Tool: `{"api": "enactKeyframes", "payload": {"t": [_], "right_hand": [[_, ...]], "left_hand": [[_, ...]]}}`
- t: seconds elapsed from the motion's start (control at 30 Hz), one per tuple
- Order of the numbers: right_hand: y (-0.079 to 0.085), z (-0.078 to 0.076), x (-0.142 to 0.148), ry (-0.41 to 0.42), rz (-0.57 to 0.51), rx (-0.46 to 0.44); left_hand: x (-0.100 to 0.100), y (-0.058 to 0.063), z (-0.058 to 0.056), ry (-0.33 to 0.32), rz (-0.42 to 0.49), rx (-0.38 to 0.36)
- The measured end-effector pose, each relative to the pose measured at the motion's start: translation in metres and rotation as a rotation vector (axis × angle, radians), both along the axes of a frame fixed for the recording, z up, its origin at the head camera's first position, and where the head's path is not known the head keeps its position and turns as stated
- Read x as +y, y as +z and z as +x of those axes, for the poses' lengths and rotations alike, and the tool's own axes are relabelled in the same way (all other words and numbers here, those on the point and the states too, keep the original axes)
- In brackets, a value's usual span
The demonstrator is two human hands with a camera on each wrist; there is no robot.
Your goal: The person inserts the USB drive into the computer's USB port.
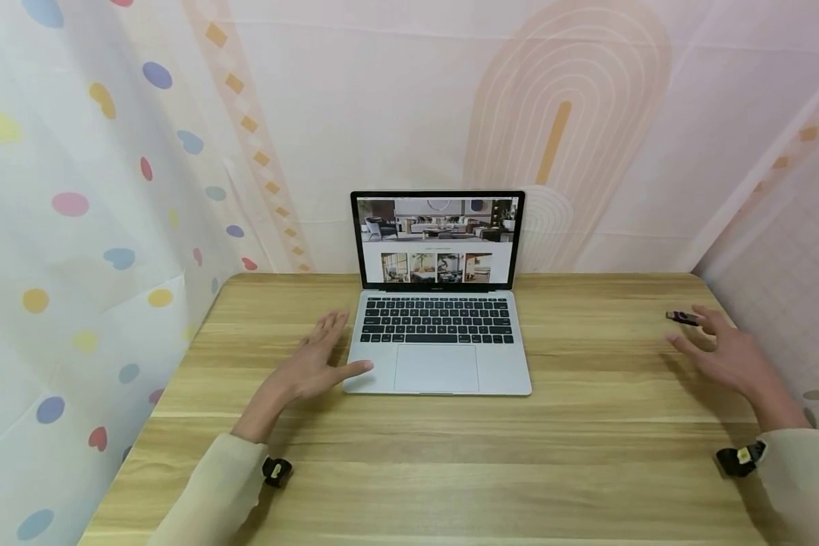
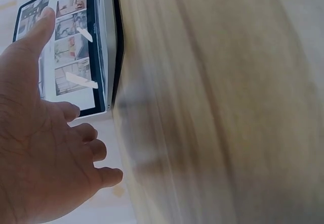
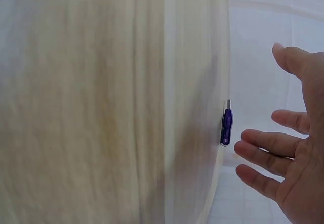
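Note:
An open silver laptop (image 1: 438, 334) stands at the middle of the wooden table, its lit screen (image 1: 438, 241) showing pictures of furnished rooms. My left hand (image 1: 314, 364) is spread at the laptop's left side, with the thumb over the front left corner of its base. In the left wrist view the left hand (image 2: 45, 128) has its fingers apart and an empty palm. At the far right lies a small dark purple USB flash drive (image 1: 684, 318), metal plug pointing left. My right hand (image 1: 726, 356) is close beside it, fingers apart; the right wrist view shows the flash drive (image 3: 227, 127) just beyond the fingertips.
The wooden table (image 1: 409, 462) has rounded back corners. A patterned cloth (image 1: 409, 98) hangs behind it, and a dotted one (image 1: 109, 250) hangs along the left. Dark straps with small devices sit around both wrists.

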State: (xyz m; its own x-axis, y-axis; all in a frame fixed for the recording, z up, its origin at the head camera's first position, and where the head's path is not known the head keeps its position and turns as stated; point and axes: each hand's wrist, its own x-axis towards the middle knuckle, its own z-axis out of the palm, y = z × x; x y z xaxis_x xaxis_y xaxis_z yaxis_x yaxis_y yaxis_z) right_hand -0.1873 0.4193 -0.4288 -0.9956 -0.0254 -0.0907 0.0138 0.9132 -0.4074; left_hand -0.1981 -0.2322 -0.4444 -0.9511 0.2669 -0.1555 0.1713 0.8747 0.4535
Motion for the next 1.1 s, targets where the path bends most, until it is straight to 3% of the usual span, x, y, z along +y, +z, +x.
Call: {"api": "enactKeyframes", "payload": {"t": [0.57,1.1], "right_hand": [[-0.011,-0.006,0.006,0.006,-0.023,0.085],[-0.017,-0.012,0.013,0.024,-0.074,0.13]], "left_hand": [[0.01,-0.002,-0.011,-0.017,-0.016,-0.057],[0.016,-0.003,-0.013,-0.063,-0.026,-0.104]]}}
